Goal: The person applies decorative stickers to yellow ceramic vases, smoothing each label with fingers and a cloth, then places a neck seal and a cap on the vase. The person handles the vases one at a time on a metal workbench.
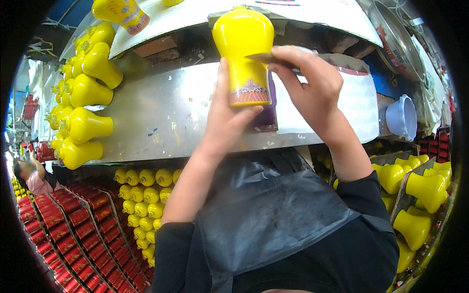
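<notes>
A glossy yellow vase point(243, 36) with a patterned blue and orange band round its base is held over the metal table. My left hand point(225, 110) grips it near the base, fingers along its left side and thumb by the bottom rim. My right hand point(312, 80) is closed on a dark, pointed blade-like tool point(264, 58), whose tip lies at the vase's narrowing middle. Whether the tip touches the surface, I cannot tell. Partly hidden behind the vase is a purple object point(268, 110). Another decorated yellow vase point(122, 14) lies at the far left.
Several yellow vases point(90, 90) lie stacked along the left of the metal table point(161, 107). White sheets point(327, 110) cover its right part, beside a lavender bucket point(401, 117). Racks of red items point(83, 234) and yellow vases point(146, 195) stand lower left. A person point(36, 178) is at far left.
</notes>
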The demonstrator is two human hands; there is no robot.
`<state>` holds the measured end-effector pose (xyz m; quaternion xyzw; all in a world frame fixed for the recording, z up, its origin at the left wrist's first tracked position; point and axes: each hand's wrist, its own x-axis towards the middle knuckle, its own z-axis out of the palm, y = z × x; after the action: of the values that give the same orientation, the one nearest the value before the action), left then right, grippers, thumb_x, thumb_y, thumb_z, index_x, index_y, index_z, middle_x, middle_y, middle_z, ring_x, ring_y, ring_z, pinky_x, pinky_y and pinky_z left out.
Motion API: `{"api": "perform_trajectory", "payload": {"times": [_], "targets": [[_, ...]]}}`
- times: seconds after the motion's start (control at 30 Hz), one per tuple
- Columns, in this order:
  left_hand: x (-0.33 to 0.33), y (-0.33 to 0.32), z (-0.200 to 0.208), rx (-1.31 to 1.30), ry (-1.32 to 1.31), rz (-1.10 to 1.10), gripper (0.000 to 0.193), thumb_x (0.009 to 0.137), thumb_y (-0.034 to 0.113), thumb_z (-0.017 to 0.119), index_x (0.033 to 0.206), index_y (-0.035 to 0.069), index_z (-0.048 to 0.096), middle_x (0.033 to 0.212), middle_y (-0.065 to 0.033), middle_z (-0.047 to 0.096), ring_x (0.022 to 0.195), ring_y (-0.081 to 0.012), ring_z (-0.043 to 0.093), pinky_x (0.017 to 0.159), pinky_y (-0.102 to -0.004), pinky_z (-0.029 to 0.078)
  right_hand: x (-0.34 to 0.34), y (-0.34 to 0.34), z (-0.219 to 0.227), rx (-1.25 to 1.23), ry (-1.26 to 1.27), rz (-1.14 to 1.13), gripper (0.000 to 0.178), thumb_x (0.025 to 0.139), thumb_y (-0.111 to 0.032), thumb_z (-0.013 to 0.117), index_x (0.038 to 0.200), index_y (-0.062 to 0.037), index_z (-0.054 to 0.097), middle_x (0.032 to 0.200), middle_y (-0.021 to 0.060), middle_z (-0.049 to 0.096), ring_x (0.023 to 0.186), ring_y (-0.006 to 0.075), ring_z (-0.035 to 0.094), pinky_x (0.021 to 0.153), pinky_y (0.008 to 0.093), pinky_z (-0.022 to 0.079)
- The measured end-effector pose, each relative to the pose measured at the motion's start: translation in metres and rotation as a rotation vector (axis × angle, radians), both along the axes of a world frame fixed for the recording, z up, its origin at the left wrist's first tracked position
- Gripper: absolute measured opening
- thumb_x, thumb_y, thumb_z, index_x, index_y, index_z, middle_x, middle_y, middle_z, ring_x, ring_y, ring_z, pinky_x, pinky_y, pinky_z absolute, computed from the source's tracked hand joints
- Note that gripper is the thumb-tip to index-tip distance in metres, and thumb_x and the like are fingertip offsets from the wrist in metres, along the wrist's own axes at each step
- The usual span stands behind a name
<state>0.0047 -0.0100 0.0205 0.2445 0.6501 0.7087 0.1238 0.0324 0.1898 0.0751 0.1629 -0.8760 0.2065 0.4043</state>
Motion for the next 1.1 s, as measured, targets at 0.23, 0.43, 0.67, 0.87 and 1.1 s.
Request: {"api": "perform_trajectory", "payload": {"times": [0.23, 0.43, 0.67, 0.87, 1.1], "targets": [[-0.003, 0.008, -0.019, -0.259, 0.287, 0.18, 0.105, 0.078, 0.011, 0.084, 0.161, 0.001, 0.021, 0.151, -0.0271, 0.047, 0.134, -0.0401, 0.053, 0.11, -0.0451, 0.045, 0.038, -0.023, -0.005, 0.066, -0.048, 0.196, 0.026, 0.076, -0.012, 0.078, 0.102, -0.014, 0.076, 0.075, 0.0042, 0.062, 0.068, 0.021, 0.063, 0.062, 0.0341, 0.052], [-0.009, 0.006, -0.028, -0.425, 0.615, 0.306, 0.097, 0.076, 0.011, 0.086, 0.157, 0.003, 0.032, 0.134, -0.0268, 0.061, 0.115, -0.0422, 0.065, 0.097, -0.0468, 0.054, 0.047, -0.035, 0.002, 0.256, -0.188, 0.125, 0.031, 0.078, -0.009, 0.078, 0.108, -0.0108, 0.075, 0.081, 0.0077, 0.066, 0.077, 0.0249, 0.068, 0.076, 0.0388, 0.057], [-0.009, 0.001, -0.019, -0.367, 0.449, 0.249, 0.088, 0.074, 0.009, 0.087, 0.151, 0.002, 0.044, 0.134, -0.0231, 0.062, 0.12, -0.0396, 0.063, 0.101, -0.0425, 0.053, 0.034, -0.03, 0.013, 0.057, -0.39, 0.032, 0.032, 0.086, -0.003, 0.075, 0.118, -0.0066, 0.069, 0.087, 0.0119, 0.073, 0.075, 0.0255, 0.072, 0.066, 0.0337, 0.057], [-0.009, 0.005, -0.004, -0.41, 0.439, 0.228, 0.089, 0.078, 0.024, 0.086, 0.152, 0.005, 0.041, 0.14, -0.0199, 0.057, 0.129, -0.0402, 0.055, 0.107, -0.0474, 0.046, 0.022, -0.017, 0.0, -0.038, -0.32, 0.129, 0.03, 0.087, -0.004, 0.076, 0.116, -0.0054, 0.069, 0.091, 0.0141, 0.073, 0.076, 0.0286, 0.073, 0.067, 0.0342, 0.059], [-0.008, 0.006, -0.011, -0.429, 0.363, 0.228, 0.092, 0.078, 0.027, 0.086, 0.154, 0.007, 0.038, 0.139, -0.021, 0.055, 0.127, -0.042, 0.055, 0.106, -0.0478, 0.046, 0.021, -0.018, -0.003, -0.058, -0.229, 0.032, 0.03, 0.088, -0.007, 0.076, 0.116, -0.0078, 0.069, 0.086, 0.0132, 0.071, 0.068, 0.0281, 0.068, 0.061, 0.035, 0.056]]}}
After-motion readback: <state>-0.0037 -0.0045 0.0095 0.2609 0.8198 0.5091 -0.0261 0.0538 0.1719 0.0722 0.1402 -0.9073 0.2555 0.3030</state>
